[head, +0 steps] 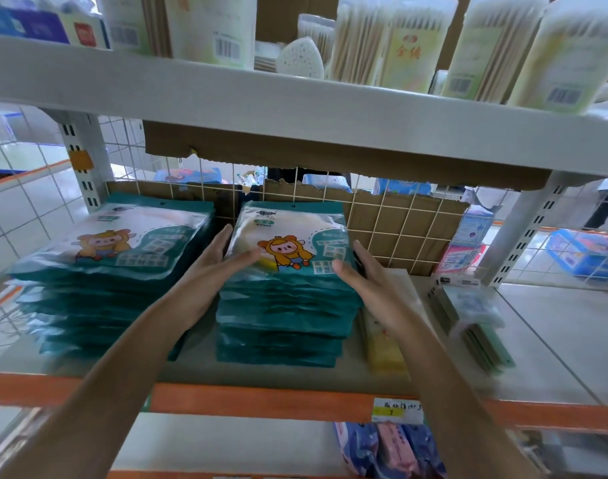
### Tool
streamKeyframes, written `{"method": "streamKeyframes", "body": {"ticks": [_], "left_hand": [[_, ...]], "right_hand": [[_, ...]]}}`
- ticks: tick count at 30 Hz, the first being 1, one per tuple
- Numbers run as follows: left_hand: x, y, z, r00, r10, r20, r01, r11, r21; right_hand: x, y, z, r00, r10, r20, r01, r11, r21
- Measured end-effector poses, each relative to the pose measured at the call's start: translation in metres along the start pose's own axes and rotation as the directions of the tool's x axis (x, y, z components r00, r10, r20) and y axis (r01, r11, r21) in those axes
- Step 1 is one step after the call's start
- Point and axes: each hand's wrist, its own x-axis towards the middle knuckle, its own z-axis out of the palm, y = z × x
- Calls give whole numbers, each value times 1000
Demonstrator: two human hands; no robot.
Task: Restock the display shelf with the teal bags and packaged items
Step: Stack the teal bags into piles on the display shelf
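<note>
The display shelf (555, 344) carries 2 stacks of teal bags. The left stack (105, 271) sits toward the shelf's left edge; the middle stack (285, 305) stands just beside it, near the front edge. Right of these, flat packaged items (475, 326) lie leaning, and the right end is bare: restocking appears partly done. The left hand (209, 267) and right hand (361, 274), fingers spread flat, press the middle stack's sides, gripping nothing.
</note>
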Motion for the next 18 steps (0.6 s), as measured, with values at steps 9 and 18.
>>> {"method": "streamKeyframes", "body": {"ticks": [9, 18], "left_hand": [[-9, -29, 13, 968, 177, -179, -164, 983, 87], [-8, -35, 9, 961, 208, -184, -198, 977, 73]], "right_hand": [[-18, 20, 19, 990, -116, -75, 120, 992, 43], [-17, 28, 21, 981, -135, -139, 143, 988, 51]]}}
